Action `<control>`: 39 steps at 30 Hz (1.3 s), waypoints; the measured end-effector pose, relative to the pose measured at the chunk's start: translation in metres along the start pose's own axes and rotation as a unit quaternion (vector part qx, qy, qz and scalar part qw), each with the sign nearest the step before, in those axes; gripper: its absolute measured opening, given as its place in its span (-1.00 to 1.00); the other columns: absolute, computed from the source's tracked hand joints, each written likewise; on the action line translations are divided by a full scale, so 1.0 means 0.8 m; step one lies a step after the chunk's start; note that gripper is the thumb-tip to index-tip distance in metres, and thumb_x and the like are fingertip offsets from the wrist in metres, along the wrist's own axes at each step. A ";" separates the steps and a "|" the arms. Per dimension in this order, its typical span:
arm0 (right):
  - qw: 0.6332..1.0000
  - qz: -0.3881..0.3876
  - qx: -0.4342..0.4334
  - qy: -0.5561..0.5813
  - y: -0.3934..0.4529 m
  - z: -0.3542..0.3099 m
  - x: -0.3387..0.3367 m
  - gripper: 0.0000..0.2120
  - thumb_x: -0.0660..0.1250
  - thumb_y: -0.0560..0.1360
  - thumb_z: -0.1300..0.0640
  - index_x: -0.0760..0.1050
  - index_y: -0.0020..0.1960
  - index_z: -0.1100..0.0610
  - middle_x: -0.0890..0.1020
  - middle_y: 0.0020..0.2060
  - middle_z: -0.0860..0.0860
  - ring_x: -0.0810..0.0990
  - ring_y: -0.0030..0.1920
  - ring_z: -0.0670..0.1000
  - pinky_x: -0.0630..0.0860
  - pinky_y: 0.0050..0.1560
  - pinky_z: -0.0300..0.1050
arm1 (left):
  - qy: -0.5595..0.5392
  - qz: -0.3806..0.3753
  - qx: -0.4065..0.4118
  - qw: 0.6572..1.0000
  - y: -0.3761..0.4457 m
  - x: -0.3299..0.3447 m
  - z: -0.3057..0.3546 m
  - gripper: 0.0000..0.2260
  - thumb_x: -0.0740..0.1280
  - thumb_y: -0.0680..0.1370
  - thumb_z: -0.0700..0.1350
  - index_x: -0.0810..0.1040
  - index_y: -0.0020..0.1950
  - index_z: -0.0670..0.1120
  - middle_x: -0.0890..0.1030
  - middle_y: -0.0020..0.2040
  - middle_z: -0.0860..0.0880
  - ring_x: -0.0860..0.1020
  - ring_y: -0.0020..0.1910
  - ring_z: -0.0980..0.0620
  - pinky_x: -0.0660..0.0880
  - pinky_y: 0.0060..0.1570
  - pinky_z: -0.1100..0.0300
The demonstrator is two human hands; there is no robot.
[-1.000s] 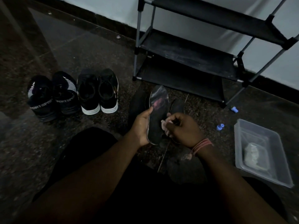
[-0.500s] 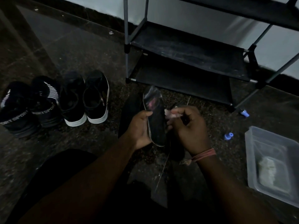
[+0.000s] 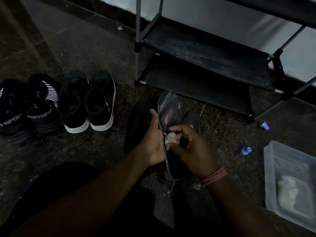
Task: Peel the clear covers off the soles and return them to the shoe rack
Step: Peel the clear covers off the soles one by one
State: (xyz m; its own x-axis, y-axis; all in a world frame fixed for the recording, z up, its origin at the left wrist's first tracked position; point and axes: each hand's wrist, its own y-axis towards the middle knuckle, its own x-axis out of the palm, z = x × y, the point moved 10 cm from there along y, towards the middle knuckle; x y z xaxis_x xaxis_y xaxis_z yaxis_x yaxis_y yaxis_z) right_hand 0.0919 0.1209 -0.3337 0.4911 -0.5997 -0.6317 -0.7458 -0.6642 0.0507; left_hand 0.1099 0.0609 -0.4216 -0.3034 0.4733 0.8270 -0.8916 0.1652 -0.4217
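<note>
Left hand (image 3: 154, 144) grips the sole (image 3: 169, 117) upright to steady it while right hand (image 3: 189, 149) fingers (image 3: 171, 130) pinch its clear cover to peel.

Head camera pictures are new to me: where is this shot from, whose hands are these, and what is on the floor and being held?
The camera sits on a person's head, looking down at their own bare hands; no machine is involved. The left hand holds a shoe sole with a shiny clear cover, while the right hand pinches at it. On the dark floor stand four black shoes, left. Ahead is a shoe rack. To the right lie two small blue caps and a clear plastic tub.
</note>
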 end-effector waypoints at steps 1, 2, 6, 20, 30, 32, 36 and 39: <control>1.000 -0.003 -0.008 -0.024 0.000 -0.001 0.001 -0.63 0.49 0.45 0.16 0.56 0.22 -0.05 0.60 -0.14 -0.17 0.59 -0.10 -0.22 0.47 -0.05 -0.43 | 0.006 0.010 -0.009 1.000 0.001 -0.002 -0.005 0.00 0.00 0.43 0.59 0.52 0.43 -0.21 0.55 0.40 -0.21 0.50 0.42 -0.14 0.33 0.48 -0.06; 0.998 -0.004 -0.022 -0.051 0.001 -0.005 0.003 -0.65 0.47 0.46 0.17 0.58 0.21 -0.04 0.62 -0.11 -0.17 0.60 -0.09 -0.23 0.50 -0.02 -0.38 | 0.011 0.017 -0.015 1.000 0.005 -0.005 -0.008 -0.03 0.00 0.45 0.58 0.52 0.45 -0.18 0.55 0.41 -0.19 0.49 0.43 -0.13 0.32 0.49 -0.05; 0.982 0.055 -0.070 -0.167 0.012 -0.012 -0.006 -0.89 0.39 0.47 0.24 0.63 -0.04 0.09 0.66 -0.12 -0.01 0.60 -0.12 -0.05 0.54 -0.06 -0.04 | 0.061 0.036 -0.019 0.997 0.011 -0.010 -0.017 -0.12 -0.04 0.46 0.58 0.48 0.50 0.00 0.55 0.42 -0.12 0.48 0.44 -0.10 0.29 0.50 -0.06; 0.978 0.160 0.081 -0.107 0.016 0.039 -0.047 -0.86 0.39 0.51 0.20 0.67 -0.02 -0.01 0.71 -0.10 -0.12 0.67 -0.13 -0.12 0.62 -0.06 -0.04 | 0.210 0.150 -0.043 0.965 0.016 -0.037 -0.027 -0.27 -0.08 0.51 0.52 0.65 0.27 0.13 0.73 0.12 -0.07 0.70 0.11 -0.06 0.61 0.17 -0.02; 0.984 0.156 0.072 -0.046 0.013 0.021 -0.033 -0.86 0.42 0.48 0.23 0.65 -0.13 0.00 0.69 -0.21 -0.17 0.64 -0.19 -0.23 0.59 -0.10 -0.19 | 0.186 0.151 0.003 0.971 0.018 -0.040 -0.020 -0.38 -0.01 0.56 0.46 0.57 0.37 0.16 0.68 0.25 -0.05 0.64 0.24 -0.05 0.52 0.32 -0.07; 0.990 0.111 0.075 0.031 0.015 0.007 -0.012 -0.87 0.44 0.47 0.26 0.66 -0.14 0.04 0.70 -0.21 -0.16 0.66 -0.16 -0.22 0.60 -0.07 -0.21 | 0.159 0.155 0.026 0.975 0.020 -0.047 -0.011 -0.35 0.05 0.54 0.49 0.53 0.42 0.13 0.63 0.33 -0.09 0.61 0.30 -0.07 0.45 0.39 -0.08; 0.972 0.202 0.118 -0.035 0.015 0.050 -0.064 -0.91 0.44 0.49 0.14 0.60 -0.18 0.00 0.68 -0.25 -0.14 0.63 -0.24 -0.19 0.62 -0.15 -0.01 | 0.159 0.109 -0.017 0.981 0.020 -0.029 -0.036 -0.36 0.00 0.58 0.44 0.58 0.37 0.11 0.64 0.30 -0.17 0.53 0.36 -0.27 0.33 0.45 -0.30; 0.982 0.164 0.077 -0.050 0.012 0.019 -0.041 -0.88 0.45 0.48 0.19 0.62 -0.19 -0.01 0.68 -0.26 -0.18 0.63 -0.24 -0.23 0.60 -0.15 -0.17 | 0.152 0.119 0.000 0.981 0.019 -0.028 -0.027 -0.35 0.02 0.59 0.42 0.59 0.37 0.04 0.68 0.22 -0.16 0.64 0.25 -0.15 0.54 0.28 -0.12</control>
State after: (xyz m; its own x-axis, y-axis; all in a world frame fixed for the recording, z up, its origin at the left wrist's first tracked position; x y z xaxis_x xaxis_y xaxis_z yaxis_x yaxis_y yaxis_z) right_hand 0.0614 0.1413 -0.3242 0.1721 -0.7177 -0.6748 -0.9198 -0.3623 0.1507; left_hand 0.1104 0.0711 -0.4546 -0.3880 0.7348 0.5563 -0.8081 0.0191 -0.5888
